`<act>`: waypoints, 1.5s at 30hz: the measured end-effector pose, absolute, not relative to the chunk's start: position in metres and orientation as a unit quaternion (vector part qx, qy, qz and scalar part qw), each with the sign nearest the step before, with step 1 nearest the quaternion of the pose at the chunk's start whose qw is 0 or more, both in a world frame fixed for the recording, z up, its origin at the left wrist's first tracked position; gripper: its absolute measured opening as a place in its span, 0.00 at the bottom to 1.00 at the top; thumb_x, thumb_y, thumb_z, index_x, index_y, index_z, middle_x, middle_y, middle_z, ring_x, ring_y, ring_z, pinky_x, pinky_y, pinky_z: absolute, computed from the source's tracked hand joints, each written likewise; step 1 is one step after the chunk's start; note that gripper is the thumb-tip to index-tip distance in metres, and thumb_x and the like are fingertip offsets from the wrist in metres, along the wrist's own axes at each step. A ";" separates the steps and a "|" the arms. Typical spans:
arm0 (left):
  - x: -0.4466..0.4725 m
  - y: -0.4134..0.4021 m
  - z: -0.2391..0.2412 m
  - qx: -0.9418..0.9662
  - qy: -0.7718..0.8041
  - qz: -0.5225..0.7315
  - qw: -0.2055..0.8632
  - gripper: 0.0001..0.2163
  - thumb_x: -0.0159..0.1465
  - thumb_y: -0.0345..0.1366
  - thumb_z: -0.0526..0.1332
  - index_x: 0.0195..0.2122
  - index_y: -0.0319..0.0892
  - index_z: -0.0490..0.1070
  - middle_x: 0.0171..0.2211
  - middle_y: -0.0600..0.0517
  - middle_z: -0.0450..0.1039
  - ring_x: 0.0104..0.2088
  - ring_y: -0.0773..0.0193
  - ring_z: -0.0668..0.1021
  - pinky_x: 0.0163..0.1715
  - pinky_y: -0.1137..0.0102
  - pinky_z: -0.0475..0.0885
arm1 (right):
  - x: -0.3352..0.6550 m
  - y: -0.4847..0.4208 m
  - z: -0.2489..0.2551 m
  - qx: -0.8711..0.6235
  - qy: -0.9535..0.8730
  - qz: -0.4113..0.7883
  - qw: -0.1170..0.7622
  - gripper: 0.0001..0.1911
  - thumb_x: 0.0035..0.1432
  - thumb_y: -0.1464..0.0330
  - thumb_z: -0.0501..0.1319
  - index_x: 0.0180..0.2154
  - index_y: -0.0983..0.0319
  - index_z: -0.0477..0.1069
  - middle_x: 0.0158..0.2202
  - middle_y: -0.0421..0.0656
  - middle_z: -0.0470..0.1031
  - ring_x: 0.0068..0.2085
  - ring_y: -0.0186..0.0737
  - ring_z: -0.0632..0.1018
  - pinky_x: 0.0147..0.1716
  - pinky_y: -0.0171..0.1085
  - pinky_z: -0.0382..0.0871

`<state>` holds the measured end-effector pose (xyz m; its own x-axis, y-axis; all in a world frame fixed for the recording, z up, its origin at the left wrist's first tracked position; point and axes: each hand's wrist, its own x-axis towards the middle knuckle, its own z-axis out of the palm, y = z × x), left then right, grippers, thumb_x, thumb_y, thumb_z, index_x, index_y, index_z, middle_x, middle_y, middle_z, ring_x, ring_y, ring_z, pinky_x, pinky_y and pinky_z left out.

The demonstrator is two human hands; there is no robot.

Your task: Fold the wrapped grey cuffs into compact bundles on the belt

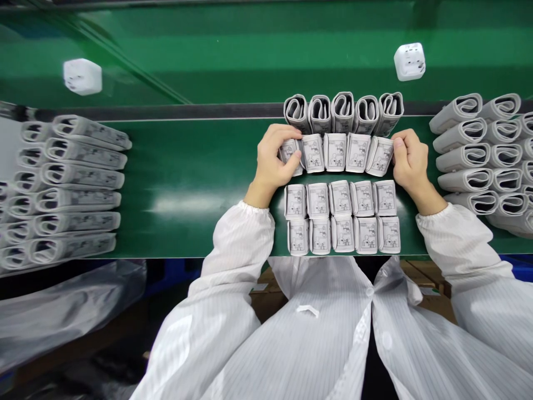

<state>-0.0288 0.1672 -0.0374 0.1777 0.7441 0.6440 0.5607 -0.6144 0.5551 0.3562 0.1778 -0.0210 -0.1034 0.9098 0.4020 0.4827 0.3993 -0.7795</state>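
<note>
Between my two hands lies a row of folded grey cuffs (335, 152), printed with small drawings and possibly blood pressure cuffs. My left hand (275, 155) is closed round the left end of this row, its fingers over the top and its thumb on the leftmost cuff. At the other end my right hand (410, 158) pinches the rightmost cuff (380, 156). Just behind stands a row of rolled cuffs (342, 113) with their coiled ends showing. Nearer to me, two more rows of folded cuffs (341, 216) lie side by side, printed faces up.
The green work surface (191, 189) has stacks of folded cuffs at its left (79, 178) and right (478, 150). Beyond a dark rail, two white plug-like blocks (83, 76) (410, 61) rest on another green surface. Cardboard boxes (268, 303) show below the front edge.
</note>
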 end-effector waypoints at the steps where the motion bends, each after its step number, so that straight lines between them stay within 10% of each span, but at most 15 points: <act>1: -0.028 0.167 -0.037 0.761 0.424 0.483 0.088 0.23 0.78 0.64 0.62 0.52 0.49 0.80 0.51 0.46 0.88 0.54 0.50 0.88 0.57 0.43 0.86 | 0.356 0.178 -0.021 -0.497 -0.704 0.235 0.449 0.33 0.80 0.32 0.51 0.40 0.50 0.74 0.30 0.40 0.70 0.33 0.47 0.77 0.38 0.49 0.72; 45: -0.032 0.165 -0.039 0.746 0.447 0.473 0.144 0.22 0.73 0.64 0.65 0.53 0.52 0.80 0.52 0.44 0.85 0.56 0.43 0.86 0.62 0.43 0.82 | 0.355 0.181 -0.027 -0.475 -0.704 0.227 0.477 0.37 0.79 0.30 0.52 0.34 0.53 0.69 0.27 0.38 0.66 0.28 0.40 0.68 0.34 0.46 0.69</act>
<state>-0.0318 0.1645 -0.0392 0.1539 0.8030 0.5758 0.5300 -0.5589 0.6377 0.3549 0.1813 -0.0268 -0.0942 0.8855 0.4550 0.4523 0.4452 -0.7728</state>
